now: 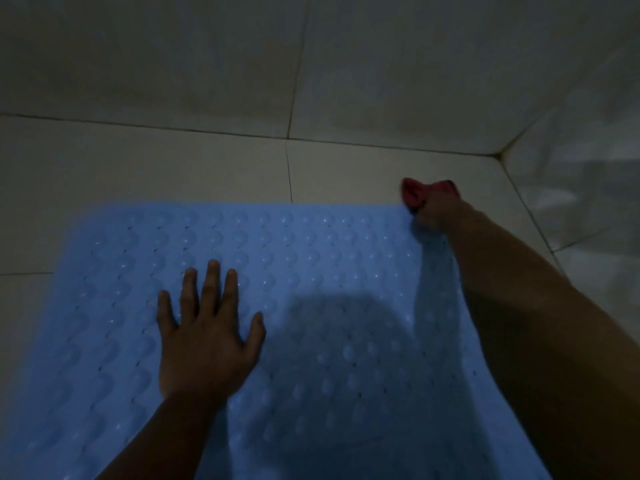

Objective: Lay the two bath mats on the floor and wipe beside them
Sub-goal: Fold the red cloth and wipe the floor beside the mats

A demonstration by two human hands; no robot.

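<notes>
A blue bath mat (311, 289) lies flat on the pale tiled floor (173, 168), rubbery and dimpled with rows of small bumps, its long axis seeming to run towards the person. Only one mat shows. The left hand (206, 336) presses on it, fingers straight and spread. At the far right corner the right hand (433, 213), the nearer to bare tile, grips a bunched red cloth (420, 194). The strip to wipe lies just beyond that fist, towards the wall (381, 64).
</notes>
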